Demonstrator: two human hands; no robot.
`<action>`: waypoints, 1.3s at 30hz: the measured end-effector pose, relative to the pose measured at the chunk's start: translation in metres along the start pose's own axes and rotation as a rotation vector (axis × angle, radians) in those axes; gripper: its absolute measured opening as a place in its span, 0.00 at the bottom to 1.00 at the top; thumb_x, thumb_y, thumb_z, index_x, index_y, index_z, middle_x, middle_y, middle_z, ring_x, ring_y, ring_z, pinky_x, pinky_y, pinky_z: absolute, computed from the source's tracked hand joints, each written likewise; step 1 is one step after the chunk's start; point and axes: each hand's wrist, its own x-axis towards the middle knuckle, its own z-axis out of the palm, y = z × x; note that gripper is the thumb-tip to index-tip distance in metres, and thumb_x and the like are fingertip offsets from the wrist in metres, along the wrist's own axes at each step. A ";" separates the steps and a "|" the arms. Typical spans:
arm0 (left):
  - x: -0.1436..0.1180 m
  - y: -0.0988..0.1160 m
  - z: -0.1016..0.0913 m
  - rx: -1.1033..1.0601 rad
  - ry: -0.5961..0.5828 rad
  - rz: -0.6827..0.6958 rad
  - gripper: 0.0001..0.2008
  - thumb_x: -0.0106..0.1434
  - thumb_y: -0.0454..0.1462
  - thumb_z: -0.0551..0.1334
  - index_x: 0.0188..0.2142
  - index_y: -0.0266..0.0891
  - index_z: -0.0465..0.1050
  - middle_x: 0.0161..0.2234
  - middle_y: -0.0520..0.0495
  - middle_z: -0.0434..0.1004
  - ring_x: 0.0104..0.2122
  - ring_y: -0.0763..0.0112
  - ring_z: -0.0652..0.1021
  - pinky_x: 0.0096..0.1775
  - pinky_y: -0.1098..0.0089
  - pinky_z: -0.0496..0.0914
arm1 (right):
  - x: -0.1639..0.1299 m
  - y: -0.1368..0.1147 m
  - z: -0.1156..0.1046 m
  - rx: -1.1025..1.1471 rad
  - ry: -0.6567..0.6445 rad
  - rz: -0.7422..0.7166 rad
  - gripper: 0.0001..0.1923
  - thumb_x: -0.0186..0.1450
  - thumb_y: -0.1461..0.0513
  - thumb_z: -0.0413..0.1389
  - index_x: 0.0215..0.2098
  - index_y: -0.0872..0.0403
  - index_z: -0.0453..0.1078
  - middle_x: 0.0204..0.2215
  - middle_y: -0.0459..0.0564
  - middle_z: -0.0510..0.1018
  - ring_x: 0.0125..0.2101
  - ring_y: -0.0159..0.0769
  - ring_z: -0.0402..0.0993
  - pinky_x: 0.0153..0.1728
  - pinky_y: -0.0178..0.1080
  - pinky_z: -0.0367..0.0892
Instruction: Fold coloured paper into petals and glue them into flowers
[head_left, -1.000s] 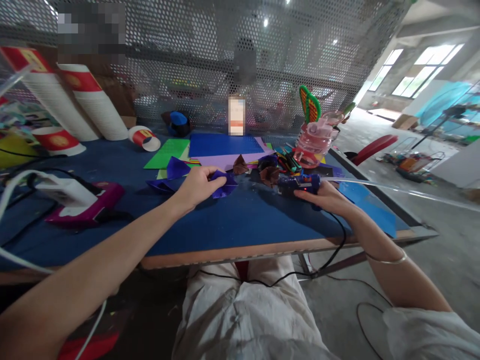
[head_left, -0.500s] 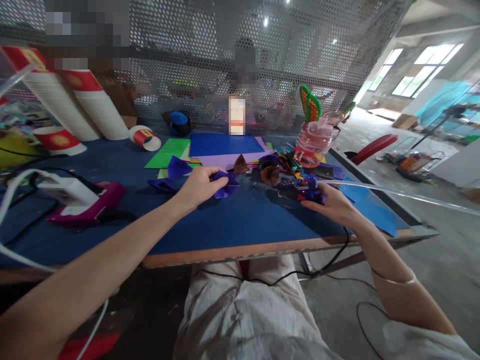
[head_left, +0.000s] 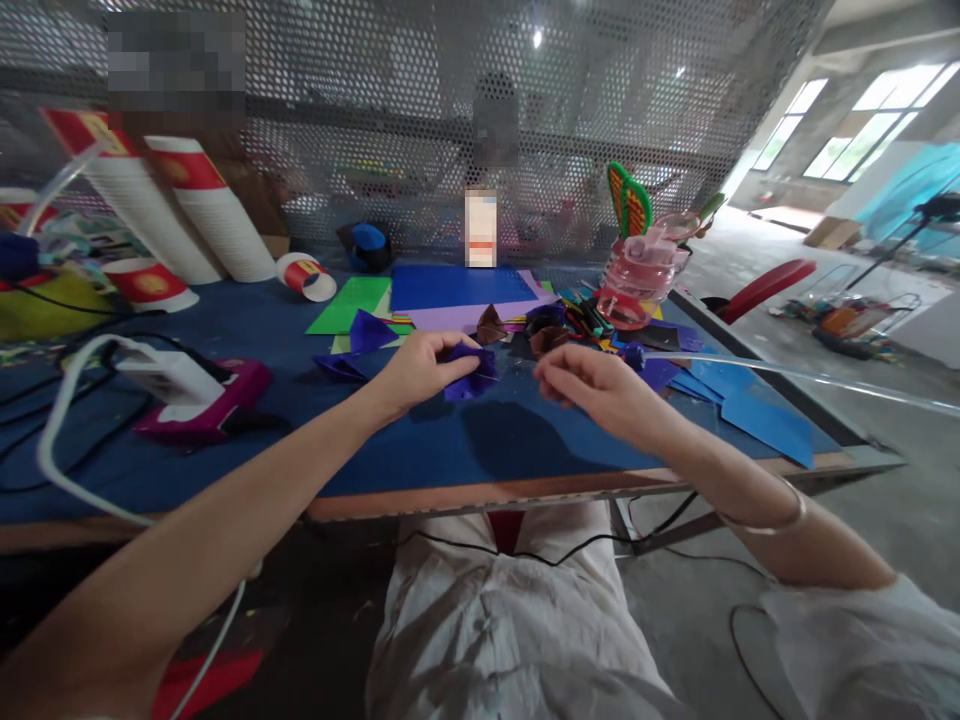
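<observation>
Fingers partly hide folded purple paper (fold details unclear).

A perforated metal screen backs the blue table; bright windows right.

Glue gun behind right hand
</observation>
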 end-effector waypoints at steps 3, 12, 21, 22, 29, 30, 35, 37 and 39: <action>0.000 0.002 -0.004 0.047 -0.004 0.079 0.13 0.54 0.44 0.69 0.35 0.37 0.81 0.33 0.46 0.85 0.33 0.65 0.81 0.39 0.67 0.75 | 0.041 0.008 0.015 0.187 0.025 0.094 0.08 0.67 0.57 0.57 0.33 0.53 0.68 0.28 0.45 0.76 0.29 0.31 0.72 0.30 0.34 0.66; 0.001 -0.001 -0.004 0.139 -0.107 0.139 0.13 0.57 0.45 0.67 0.34 0.38 0.81 0.32 0.46 0.84 0.33 0.63 0.81 0.42 0.65 0.75 | 0.060 0.028 0.037 0.398 -0.068 0.088 0.17 0.57 0.51 0.66 0.31 0.55 0.71 0.26 0.43 0.73 0.28 0.29 0.68 0.30 0.34 0.65; -0.002 0.001 -0.001 0.172 -0.093 0.103 0.12 0.56 0.44 0.67 0.34 0.38 0.81 0.31 0.47 0.84 0.31 0.65 0.80 0.39 0.67 0.74 | 0.058 0.033 0.038 0.323 -0.057 0.083 0.14 0.59 0.53 0.66 0.32 0.55 0.72 0.26 0.43 0.74 0.29 0.29 0.70 0.31 0.34 0.68; -0.002 0.002 0.000 0.175 -0.087 0.093 0.12 0.56 0.44 0.68 0.34 0.38 0.81 0.31 0.47 0.84 0.31 0.65 0.80 0.39 0.67 0.74 | 0.058 0.034 0.038 0.309 -0.049 0.080 0.12 0.60 0.55 0.65 0.32 0.55 0.72 0.26 0.43 0.74 0.28 0.29 0.70 0.31 0.34 0.68; -0.005 0.005 0.004 0.261 -0.030 0.105 0.09 0.58 0.41 0.67 0.33 0.38 0.82 0.31 0.48 0.84 0.33 0.65 0.80 0.40 0.68 0.74 | 0.057 0.035 0.038 0.273 -0.029 0.065 0.07 0.60 0.59 0.63 0.32 0.55 0.73 0.25 0.43 0.75 0.28 0.30 0.72 0.31 0.34 0.71; -0.005 0.005 0.004 0.273 -0.021 0.108 0.09 0.58 0.41 0.67 0.33 0.38 0.82 0.31 0.48 0.84 0.33 0.65 0.80 0.40 0.68 0.74 | 0.057 0.035 0.038 0.273 -0.026 0.064 0.07 0.60 0.60 0.63 0.32 0.55 0.73 0.25 0.43 0.76 0.28 0.30 0.72 0.31 0.34 0.71; -0.006 0.004 0.004 0.291 -0.017 0.120 0.09 0.58 0.41 0.66 0.33 0.38 0.82 0.31 0.48 0.85 0.33 0.64 0.81 0.41 0.67 0.74 | 0.058 0.038 0.037 0.221 -0.032 0.044 0.05 0.60 0.61 0.62 0.32 0.55 0.74 0.25 0.43 0.77 0.28 0.31 0.74 0.31 0.34 0.72; -0.006 0.005 0.005 0.308 -0.015 0.132 0.09 0.58 0.40 0.66 0.33 0.38 0.82 0.31 0.48 0.85 0.34 0.64 0.81 0.41 0.67 0.74 | 0.058 0.039 0.036 0.166 -0.030 0.032 0.04 0.62 0.62 0.62 0.32 0.55 0.74 0.24 0.43 0.77 0.27 0.31 0.74 0.31 0.35 0.72; -0.006 0.005 0.006 0.331 -0.004 0.142 0.08 0.59 0.39 0.65 0.33 0.38 0.82 0.31 0.48 0.85 0.33 0.64 0.81 0.41 0.67 0.74 | 0.058 0.041 0.036 0.084 -0.019 0.008 0.04 0.63 0.62 0.61 0.32 0.56 0.75 0.24 0.44 0.77 0.26 0.31 0.74 0.31 0.35 0.71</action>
